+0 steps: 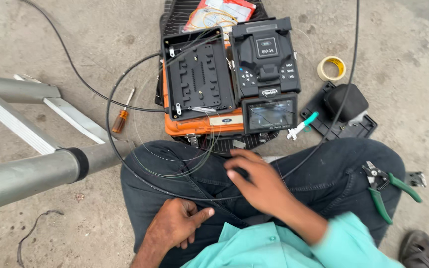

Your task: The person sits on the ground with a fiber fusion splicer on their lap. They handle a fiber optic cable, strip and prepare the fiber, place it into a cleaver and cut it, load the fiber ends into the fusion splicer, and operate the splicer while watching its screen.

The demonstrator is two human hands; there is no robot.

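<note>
Your right hand reaches across your lap, fingers spread loosely and blurred, hovering over your dark trousers just below the orange-cased fibre splicing machine; it grips nothing that you can make out. Your left hand rests on your left thigh, loosely curled with the forefinger pointing right, holding nothing. A thin black cable loops from the open black splice tray across your thighs, passing between your two hands. Fine clear fibres coil over your left knee. The machine's small screen faces you, just beyond your right fingertips. Green-handled strippers lie on your right thigh, well apart from either hand. An orange-handled screwdriver lies on the concrete beside a grey metal ladder. A roll of pale tape sits right of the machine.
</note>
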